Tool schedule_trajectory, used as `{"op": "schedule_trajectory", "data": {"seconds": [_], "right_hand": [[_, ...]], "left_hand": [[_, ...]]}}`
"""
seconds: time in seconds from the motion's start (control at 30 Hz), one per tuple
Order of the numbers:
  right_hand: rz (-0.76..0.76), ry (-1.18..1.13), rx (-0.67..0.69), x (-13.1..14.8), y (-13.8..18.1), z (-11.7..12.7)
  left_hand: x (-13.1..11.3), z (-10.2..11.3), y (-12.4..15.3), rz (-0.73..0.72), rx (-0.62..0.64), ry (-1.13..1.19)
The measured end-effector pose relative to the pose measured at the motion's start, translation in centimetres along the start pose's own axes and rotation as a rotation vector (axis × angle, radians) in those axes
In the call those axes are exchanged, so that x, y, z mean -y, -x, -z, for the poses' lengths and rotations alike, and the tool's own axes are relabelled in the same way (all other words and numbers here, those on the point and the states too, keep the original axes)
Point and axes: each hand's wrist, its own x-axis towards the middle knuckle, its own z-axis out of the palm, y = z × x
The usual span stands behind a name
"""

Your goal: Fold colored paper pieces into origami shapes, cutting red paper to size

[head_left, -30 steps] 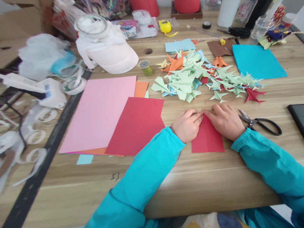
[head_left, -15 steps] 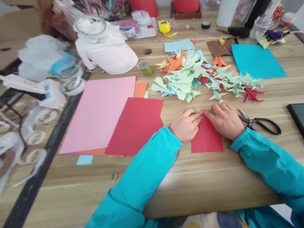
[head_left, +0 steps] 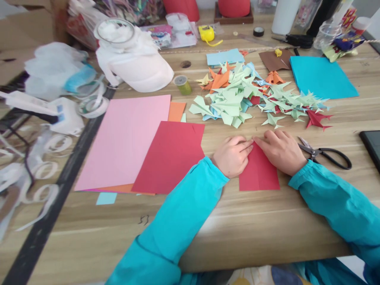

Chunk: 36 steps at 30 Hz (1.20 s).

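A small red paper sheet (head_left: pixel 259 174) lies flat on the wooden table (head_left: pixel 255 221) in front of me. My left hand (head_left: pixel 233 155) rests on its upper left corner with curled fingers pressing the paper down. My right hand (head_left: pixel 280 151) presses its upper right part, fingertips meeting the left hand's at the top point of the paper. Both arms wear teal sleeves.
Black scissors (head_left: pixel 326 152) lie just right of my right hand. A pile of folded paper shapes (head_left: pixel 252 99) sits beyond the hands. Pink (head_left: pixel 127 138), orange and red (head_left: pixel 170 156) sheets lie at left, a blue sheet (head_left: pixel 322 75) far right, a dark tablet (head_left: pixel 372 144) at the right edge.
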Motion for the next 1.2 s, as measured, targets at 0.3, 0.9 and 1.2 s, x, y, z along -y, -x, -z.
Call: {"op": "schedule_trajectory", "data": {"seconds": [0.3, 0.9, 1.2], "right_hand": [[-0.007, 0.016, 0.023, -0.03, -0.04, 0.07], [-0.035, -0.047, -0.033, -0.02, 0.05, -0.62], [0.009, -0.014, -0.035, -0.11, -0.03, -0.31]], "left_hand": [[-0.22, 0.07, 0.03, -0.008, -0.018, -0.012], [-0.25, 0.12, 0.16, 0.011, -0.022, 0.018], [-0.17, 0.26, 0.23, -0.006, -0.004, 0.019]]}}
